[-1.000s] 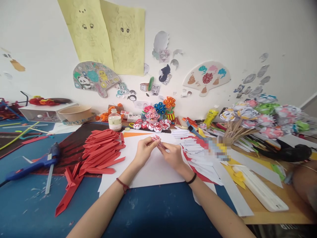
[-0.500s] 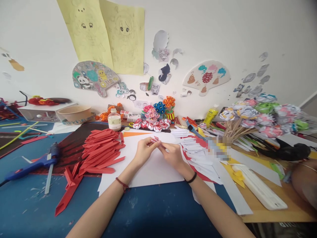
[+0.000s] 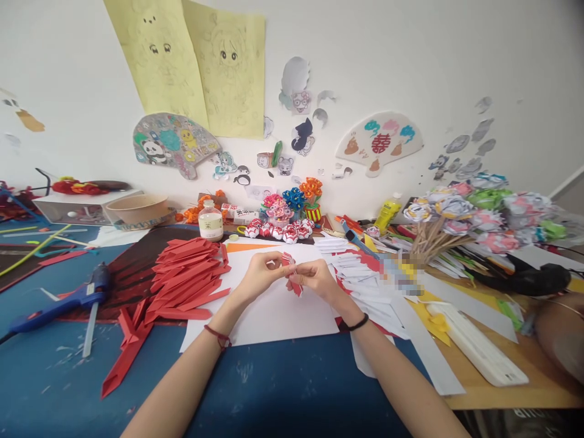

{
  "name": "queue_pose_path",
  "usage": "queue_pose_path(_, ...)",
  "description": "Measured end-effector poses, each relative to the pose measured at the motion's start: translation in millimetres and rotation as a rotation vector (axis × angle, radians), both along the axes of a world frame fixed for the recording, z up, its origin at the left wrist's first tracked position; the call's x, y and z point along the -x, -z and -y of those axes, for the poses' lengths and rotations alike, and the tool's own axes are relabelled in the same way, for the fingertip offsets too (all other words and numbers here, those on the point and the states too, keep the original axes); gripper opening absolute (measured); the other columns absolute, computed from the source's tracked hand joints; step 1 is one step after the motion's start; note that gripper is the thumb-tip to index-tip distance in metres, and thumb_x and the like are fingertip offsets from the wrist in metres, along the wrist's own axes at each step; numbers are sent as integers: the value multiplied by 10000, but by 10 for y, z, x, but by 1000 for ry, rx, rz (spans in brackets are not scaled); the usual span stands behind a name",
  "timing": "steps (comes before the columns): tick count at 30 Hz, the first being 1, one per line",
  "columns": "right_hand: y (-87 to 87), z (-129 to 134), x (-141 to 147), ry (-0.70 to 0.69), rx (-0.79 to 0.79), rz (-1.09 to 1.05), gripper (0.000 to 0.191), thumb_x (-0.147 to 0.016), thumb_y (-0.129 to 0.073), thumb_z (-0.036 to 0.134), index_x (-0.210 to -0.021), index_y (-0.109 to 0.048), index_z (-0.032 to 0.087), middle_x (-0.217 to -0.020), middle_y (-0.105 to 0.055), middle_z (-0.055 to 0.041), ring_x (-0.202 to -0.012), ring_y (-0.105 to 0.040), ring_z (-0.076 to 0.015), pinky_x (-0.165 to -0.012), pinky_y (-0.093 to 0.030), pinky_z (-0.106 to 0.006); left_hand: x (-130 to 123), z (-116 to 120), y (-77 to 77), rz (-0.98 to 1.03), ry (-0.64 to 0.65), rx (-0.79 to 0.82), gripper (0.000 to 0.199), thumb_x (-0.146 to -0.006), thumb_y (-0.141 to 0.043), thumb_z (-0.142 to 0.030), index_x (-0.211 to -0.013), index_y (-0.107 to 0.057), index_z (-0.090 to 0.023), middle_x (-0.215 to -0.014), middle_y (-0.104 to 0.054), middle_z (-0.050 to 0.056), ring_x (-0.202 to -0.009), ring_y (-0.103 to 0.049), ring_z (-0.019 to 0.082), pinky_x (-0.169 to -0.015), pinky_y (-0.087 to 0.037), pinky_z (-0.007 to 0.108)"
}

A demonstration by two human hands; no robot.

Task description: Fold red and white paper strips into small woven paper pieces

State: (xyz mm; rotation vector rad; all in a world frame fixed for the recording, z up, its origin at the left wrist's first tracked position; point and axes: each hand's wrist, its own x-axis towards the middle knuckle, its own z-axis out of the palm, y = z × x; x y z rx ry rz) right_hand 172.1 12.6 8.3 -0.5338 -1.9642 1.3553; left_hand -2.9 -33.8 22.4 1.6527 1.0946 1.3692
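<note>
Between my fingertips is a small red-and-white folded paper piece [image 3: 295,287], fanned out in layers. My left hand [image 3: 268,272] pinches it from the left, and my right hand [image 3: 316,277] grips it from the right. Both hands are above a white sheet of paper [image 3: 274,319], and my fingers cover part of the piece. Left of the sheet lies a pile of folded red paper strips [image 3: 187,280]. On the right are folded white paper strips [image 3: 358,277]. Several red-and-white paper flowers [image 3: 279,231] stand behind my hands.
A blue glue gun [image 3: 86,295] lies at the left. A glass bottle [image 3: 210,222] and a yellow bottle [image 3: 387,213] stand towards the wall. At the right are paper flowers on sticks [image 3: 438,225], a white case-like object [image 3: 479,347] and part of another person [image 3: 561,334].
The folded paper piece has turned and spread between my fingers, so more of its red side shows below my fingertips. My hands have shifted slightly.
</note>
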Motion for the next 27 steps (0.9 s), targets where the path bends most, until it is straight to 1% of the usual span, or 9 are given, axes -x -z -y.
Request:
queue_pose_path(5,1,3,7,-47,31,-4,346,-783,-682,442,-710,-717,106,-657,-692,-78,-638,-653,-173,-651,-513,-285,-40,1,61,-1,-92,-19,341,-748,-690,-450,-619,-620,-142,-606,-601,12,-543,-510,115,-511,-371,240)
queue_pose_path(9,4,7,18,-91,122,5,377,-707,-745,462,-824,-701,106,-707,-695,-71,-656,-653,-170,-692,-522,-308,-37,-4,65,-4,-157,-20,348,-751,-694,-420,-575,-592,-138,-556,-537,-18,-537,-444,93,-511,-328,226)
queue_pose_path(12,21,2,21,-127,185,15,426,-647,-791,449,-891,-680,119,-784,-699,-74,-701,-658,-175,-727,-528,-330,-27,-15,69,5,-177,-2,354,-747,-693,-427,-572,-587,-138,-537,-502,-28,-540,-431,93,-513,-316,226)
queue_pose_path(15,43,-4,27,-129,205,10,424,-629,-807,429,-890,-674,123,-805,-698,-77,-723,-660,-180,-750,-531,-344,-30,-24,69,13,-179,14,356,-744,-688,-435,-575,-587,-139,-543,-506,-27,-544,-437,96,-518,-320,227)
queue_pose_path(19,66,1,58,-91,216,-22,417,-601,-822,424,-843,-678,116,-757,-688,-69,-695,-657,-183,-697,-536,-331,-51,-16,45,29,-190,43,352,-721,-705,-429,-562,-580,-142,-535,-518,-24,-535,-452,98,-517,-330,224)
queue_pose_path(22,77,8,88,-62,232,-39,454,-577,-831,431,-871,-684,119,-777,-692,-71,-689,-657,-183,-661,-535,-320,-60,-14,46,34,-186,48,359,-720,-701,-439,-556,-569,-147,-531,-521,-24,-526,-462,99,-516,-340,226)
queue_pose_path(26,99,-15,92,-71,228,-46,431,-605,-822,404,-899,-692,116,-751,-687,-60,-674,-645,-171,-651,-519,-306,-50,-39,82,-13,-255,31,376,-730,-685,-465,-569,-552,-153,-536,-503,-28,-531,-460,103,-523,-342,230)
queue_pose_path(27,106,-27,84,-77,232,-51,418,-619,-816,398,-902,-693,115,-743,-686,-60,-672,-641,-168,-643,-512,-299,-42,-45,84,-32,-253,25,370,-737,-678,-467,-584,-556,-153,-550,-513,-24,-546,-471,107,-536,-353,232)
